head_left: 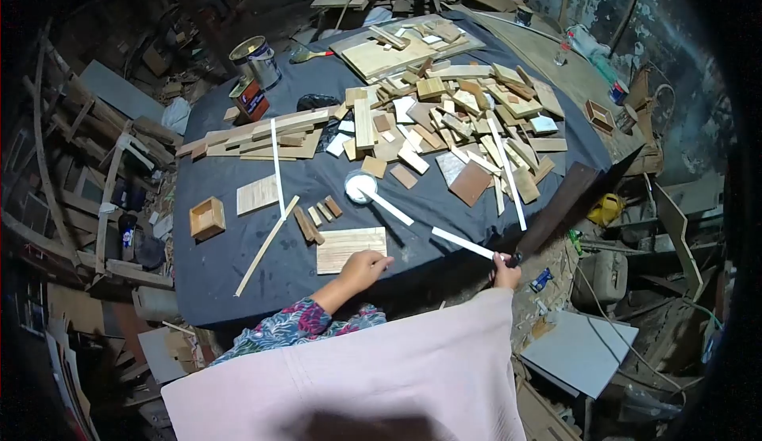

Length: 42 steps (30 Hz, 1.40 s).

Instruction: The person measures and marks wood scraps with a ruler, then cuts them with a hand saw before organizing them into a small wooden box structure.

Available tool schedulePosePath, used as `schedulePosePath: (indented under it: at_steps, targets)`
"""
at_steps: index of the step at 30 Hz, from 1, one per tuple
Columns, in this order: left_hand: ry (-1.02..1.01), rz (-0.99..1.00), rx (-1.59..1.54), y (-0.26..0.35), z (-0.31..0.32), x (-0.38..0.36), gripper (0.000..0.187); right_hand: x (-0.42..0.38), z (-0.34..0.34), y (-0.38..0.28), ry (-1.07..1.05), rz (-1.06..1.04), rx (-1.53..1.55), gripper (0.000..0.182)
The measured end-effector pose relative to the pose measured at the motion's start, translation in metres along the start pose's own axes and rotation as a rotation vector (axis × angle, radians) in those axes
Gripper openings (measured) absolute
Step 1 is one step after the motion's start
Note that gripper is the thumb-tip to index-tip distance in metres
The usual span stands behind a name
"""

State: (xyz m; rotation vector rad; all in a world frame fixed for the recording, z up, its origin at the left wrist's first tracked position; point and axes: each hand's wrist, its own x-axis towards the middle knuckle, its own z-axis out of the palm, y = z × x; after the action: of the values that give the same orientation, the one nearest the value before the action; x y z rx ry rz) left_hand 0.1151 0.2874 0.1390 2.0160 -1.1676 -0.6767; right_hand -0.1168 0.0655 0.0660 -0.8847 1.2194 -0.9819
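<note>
My left hand (365, 270), fingers curled together, is over the lower right corner of a small striped wooden board (337, 244); nothing shows in it. My right hand (506, 274) is closed around one end of a flat white strip (462, 242) that points left over the table's front edge. A small dark piece (515, 259) shows at that fist. Between the hands and the wood pile stands a cup of white paste (360, 184), with a white stick (387, 205) leaning out of it. Several short wood blocks (317, 215) lie beside the board.
A big pile of wood offcuts (452, 115) covers the table's far side. At left are an open wooden box (207, 219), another striped board (258, 194) and a thin lath (266, 246). Paint cans (258, 64) stand at the back left. A jerrycan (601, 278) sits at right.
</note>
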Motion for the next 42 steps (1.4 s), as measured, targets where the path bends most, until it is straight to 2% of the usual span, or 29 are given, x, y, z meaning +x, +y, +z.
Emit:
schedulePosePath:
  at_steps: [4,5,6,8,10,11,13,14,18,19,20,21,22,25,26,28,29,30,31,32,34,36,37,42]
  targets:
    - [0.002,0.039,0.009,-0.012,0.009,-0.015,0.016,0.023,0.052,0.022,0.11,0.101,0.174,0.01]
    - [0.009,0.035,-0.014,-0.008,0.011,-0.019,0.015,0.028,0.065,0.033,0.071,0.081,0.193,0.012]
    - [0.013,0.03,-0.035,-0.005,0.013,-0.023,0.015,0.029,0.078,0.037,-0.005,0.107,0.178,0.015]
    - [-0.009,0.014,-0.043,-0.002,0.014,-0.028,0.014,0.026,0.098,0.044,0.06,0.118,0.084,0.02]
    - [-0.128,-0.015,-0.003,-0.001,0.01,-0.032,0.015,0.022,0.096,0.048,0.135,0.153,-0.064,0.03]
    - [-0.119,0.039,0.03,-0.01,0.01,-0.033,0.015,0.025,0.087,0.058,0.149,0.159,-0.065,0.03]
    - [-0.093,0.014,0.028,-0.018,0.007,-0.038,0.015,0.032,0.071,0.082,0.389,-0.323,-0.758,0.042]
    - [-0.051,-0.01,0.031,-0.023,0.004,-0.041,0.015,0.013,0.066,0.048,0.284,-0.213,-0.672,0.05]
    - [-0.065,-0.154,-0.01,-0.028,0.003,-0.038,0.016,0.033,0.004,0.06,0.249,-0.412,-0.689,0.045]
    - [-0.084,-0.118,0.007,-0.027,0.012,-0.03,0.018,0.024,-0.004,0.045,0.247,-0.399,-0.731,0.042]
    - [-0.074,0.053,-0.004,-0.028,0.025,-0.019,0.022,0.011,-0.012,0.024,0.249,-0.385,-0.777,0.039]
    - [-0.14,0.123,-0.013,-0.026,0.038,-0.003,0.026,0.006,-0.021,0.014,0.212,-0.389,-0.74,0.031]
    - [-0.133,0.226,-0.042,-0.025,0.053,0.014,0.026,-0.002,-0.027,0.007,0.248,-0.517,-0.727,0.025]
    - [-0.19,0.287,0.02,-0.019,0.084,0.067,0.034,-0.028,-0.039,-0.012,0.267,-0.512,-0.775,0.023]
    - [-0.18,0.3,0.005,-0.025,0.095,0.083,0.034,-0.037,-0.042,-0.013,0.285,-0.505,-0.804,0.022]
    - [-0.023,0.435,0.193,-0.043,0.12,0.114,0.049,-0.052,-0.038,-0.021,0.304,-0.519,-0.849,0.022]
    - [-0.013,0.435,0.171,-0.049,0.124,0.125,0.049,-0.064,-0.032,-0.023,0.302,-0.451,-0.815,0.021]
    - [0.007,0.442,0.279,-0.052,0.123,0.136,0.056,-0.074,-0.029,-0.023,0.299,-0.38,-0.78,0.02]
    - [0.028,0.446,0.391,-0.055,0.122,0.147,0.063,-0.076,-0.032,-0.013,0.315,-0.429,-0.813,0.018]
    - [-0.041,0.412,0.445,-0.056,0.115,0.152,0.067,-0.076,-0.033,-0.003,0.329,-0.478,-0.843,0.017]
    - [-0.096,0.42,0.495,-0.06,0.106,0.156,0.065,-0.085,-0.022,0.003,0.338,-0.493,-0.801,0.018]
    - [-0.128,0.428,0.498,-0.066,0.102,0.158,0.064,-0.094,-0.015,0.005,0.342,-0.379,-0.773,0.02]
    - [-0.161,0.435,0.506,-0.068,0.102,0.157,0.063,-0.092,-0.018,0.014,0.343,-0.401,-0.728,0.022]
    - [-0.118,0.476,0.52,-0.082,0.101,0.154,0.052,-0.089,-0.004,0.016,0.375,-0.322,-0.887,0.025]
